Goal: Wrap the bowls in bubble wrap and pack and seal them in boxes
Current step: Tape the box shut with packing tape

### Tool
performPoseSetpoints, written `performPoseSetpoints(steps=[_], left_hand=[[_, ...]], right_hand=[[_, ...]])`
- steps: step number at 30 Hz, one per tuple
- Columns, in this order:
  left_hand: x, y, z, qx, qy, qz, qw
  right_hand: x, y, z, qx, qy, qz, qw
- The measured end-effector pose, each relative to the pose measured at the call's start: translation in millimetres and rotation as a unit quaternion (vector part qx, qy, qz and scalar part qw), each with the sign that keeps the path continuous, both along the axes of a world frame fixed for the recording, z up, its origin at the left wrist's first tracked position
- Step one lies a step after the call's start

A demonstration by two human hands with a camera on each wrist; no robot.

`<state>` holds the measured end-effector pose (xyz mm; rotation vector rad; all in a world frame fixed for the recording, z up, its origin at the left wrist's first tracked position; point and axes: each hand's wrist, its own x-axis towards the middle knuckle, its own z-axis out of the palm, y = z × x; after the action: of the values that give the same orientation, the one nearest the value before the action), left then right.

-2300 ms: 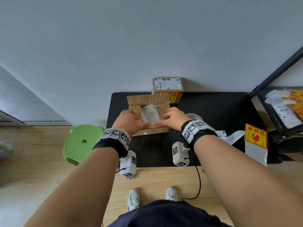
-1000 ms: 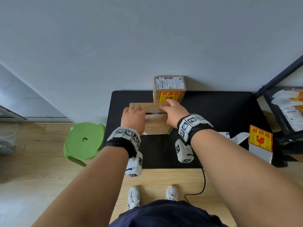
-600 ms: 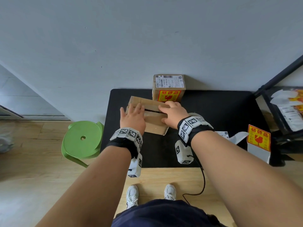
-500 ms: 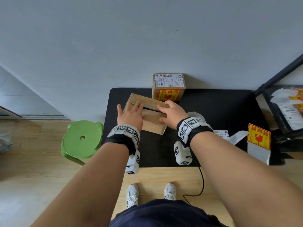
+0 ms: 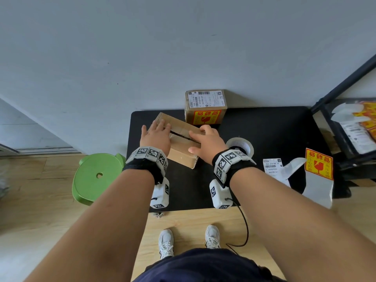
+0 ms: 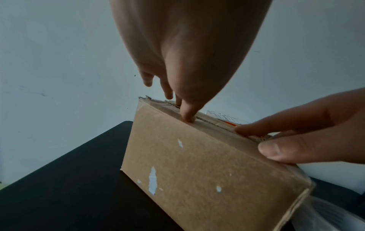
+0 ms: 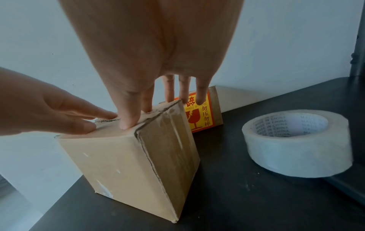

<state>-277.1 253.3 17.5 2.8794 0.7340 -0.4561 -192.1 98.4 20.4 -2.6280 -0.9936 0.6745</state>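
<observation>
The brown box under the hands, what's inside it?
You can't see inside: the flaps of the brown box are folded shut, with both the left hand and right hand pressing flat on top. Only a dark slit shows between the flaps.

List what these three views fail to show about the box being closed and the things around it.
- Contents of the cardboard box: hidden in all views by the closed flaps under the left hand and right hand.
- Print on the shipping label of the sealed box: too small in the head view.
- Tape roll: loose end not discernible; partly behind the right wrist in the head view.
- Shelf contents: cut off by the right edge.
</observation>
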Motion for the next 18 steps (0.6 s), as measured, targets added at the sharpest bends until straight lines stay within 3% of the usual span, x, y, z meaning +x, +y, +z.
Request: performPoseSetpoints(steps=[8, 18], left_hand=[[4.8, -9.9, 11.3, 0.064, -0.126, -0.025, 0.99], [27.7, -51.5, 28.4, 0.059, -0.144, -0.072, 0.985]], right_hand=[[2.5, -5.7, 1.0, 0.051, 0.035, -0.024, 0.998], [33.6, -75.9, 9.2, 0.072, -0.009, -0.161, 0.984]])
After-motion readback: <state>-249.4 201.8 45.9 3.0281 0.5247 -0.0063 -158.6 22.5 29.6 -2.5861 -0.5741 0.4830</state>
